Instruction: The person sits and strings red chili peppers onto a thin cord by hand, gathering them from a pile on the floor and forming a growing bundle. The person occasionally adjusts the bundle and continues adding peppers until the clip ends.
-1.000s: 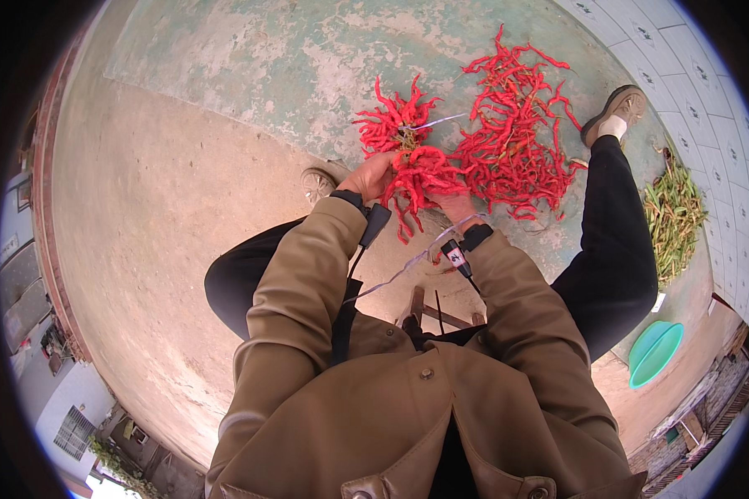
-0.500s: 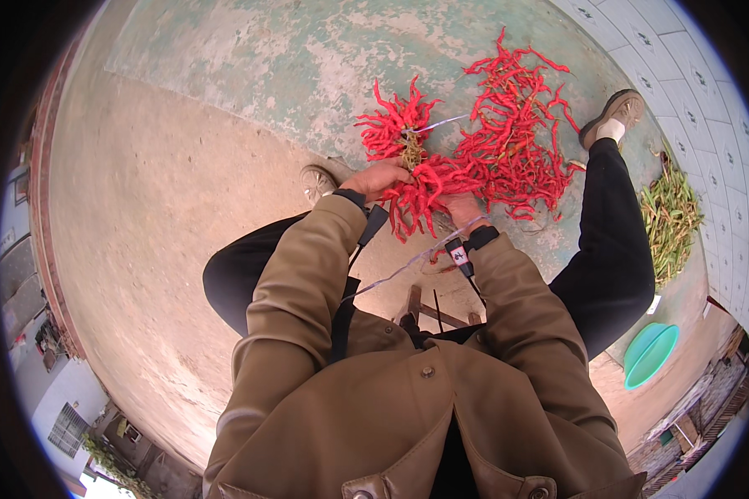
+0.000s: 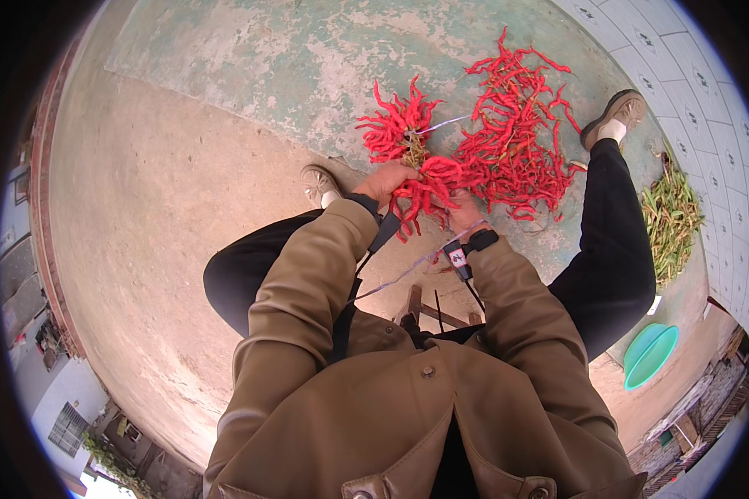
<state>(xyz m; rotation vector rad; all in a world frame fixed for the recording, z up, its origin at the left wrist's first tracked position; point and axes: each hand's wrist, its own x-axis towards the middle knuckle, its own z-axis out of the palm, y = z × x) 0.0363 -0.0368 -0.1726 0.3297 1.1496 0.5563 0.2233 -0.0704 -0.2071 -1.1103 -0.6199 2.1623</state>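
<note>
A string of red chili peppers (image 3: 423, 193) lies before me, its peppers fanned out around dry, tan stems. My left hand (image 3: 387, 180) is closed on the stem side of the near cluster. On the other side of that cluster, my right hand (image 3: 466, 211) grips its peppers, the fingertips partly hidden by them. A far cluster of chilies (image 3: 383, 133) joins the near one along the stems, and a pale twine (image 3: 445, 124) sticks out from it. Another length of twine (image 3: 408, 271) runs slack from near my right wrist toward my lap.
A large pile of loose red chilies (image 3: 516, 150) spreads on the concrete just beyond my right hand. Green-yellow pods or stalks (image 3: 671, 212) are heaped at the right, beside a turquoise basin (image 3: 650, 356). My shoes (image 3: 620, 112) flank the work, with a wooden stool edge (image 3: 414, 301) below.
My left hand has shifted slightly right along the near cluster. My right hand has drawn back a little and turned, showing more of its back. The near peppers have bunched rightward.
</note>
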